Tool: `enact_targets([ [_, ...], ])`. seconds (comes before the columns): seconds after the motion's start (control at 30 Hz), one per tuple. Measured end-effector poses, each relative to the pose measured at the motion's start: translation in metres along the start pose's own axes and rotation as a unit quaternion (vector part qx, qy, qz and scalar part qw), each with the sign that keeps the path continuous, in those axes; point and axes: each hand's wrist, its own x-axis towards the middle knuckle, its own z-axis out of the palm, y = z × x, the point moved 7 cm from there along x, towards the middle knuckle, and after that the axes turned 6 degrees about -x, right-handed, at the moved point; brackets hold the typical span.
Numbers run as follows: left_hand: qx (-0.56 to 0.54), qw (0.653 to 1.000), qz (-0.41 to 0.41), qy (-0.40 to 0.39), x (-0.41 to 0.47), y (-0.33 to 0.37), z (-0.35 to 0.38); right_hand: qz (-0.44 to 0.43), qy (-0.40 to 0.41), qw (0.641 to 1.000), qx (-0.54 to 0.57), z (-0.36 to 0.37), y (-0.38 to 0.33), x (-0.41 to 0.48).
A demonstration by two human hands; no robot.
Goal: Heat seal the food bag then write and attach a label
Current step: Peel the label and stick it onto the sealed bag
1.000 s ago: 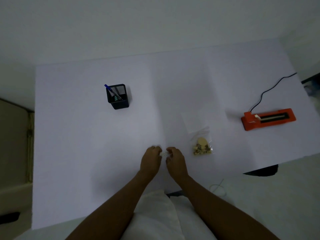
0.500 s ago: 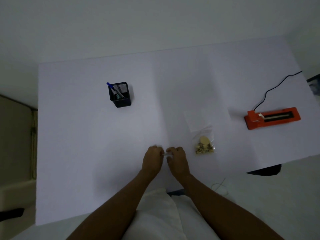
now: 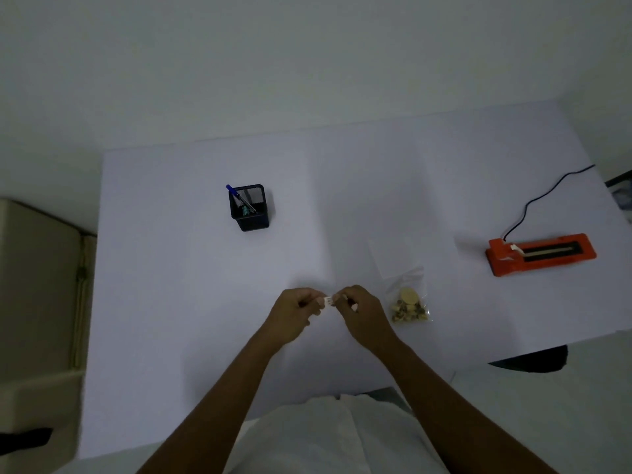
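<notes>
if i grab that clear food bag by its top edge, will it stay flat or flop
The food bag will probably flop: it looks like thin clear film. The small food pieces bunched at its lower end should swing down and may shift. The empty upper part would likely crumple, and it looks light overall.

dim room, white table (image 3: 171, 302), plain wall (image 3: 307, 63)

You have 1 view only: a wide-angle head cam, looking fwd and steeply down from above your own arms. It sits well above the white table (image 3: 171, 302), which fills the mid frame, far edge toward the top. Your left hand (image 3: 295, 313) and right hand (image 3: 362, 311) meet near centre. Pen holder (image 3: 249, 206) upper left, orange sealer (image 3: 540, 253) far right. Edges bend from lens distortion. No 2nd view to overlap.
</notes>
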Motion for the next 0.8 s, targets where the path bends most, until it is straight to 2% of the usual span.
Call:
enact_targets([
  [0.33, -0.107, 0.994, -0.003, 0.023, -0.022, 0.048, -0.013, -0.026, 0.037, 0.998, 0.051, -0.027, -0.042, 0.007],
  [0.8, -0.141, 0.99, -0.011, 0.023, -0.028, 0.049, -0.014, -0.027, 0.052, 0.997, 0.059, -0.031, -0.05, 0.002],
])
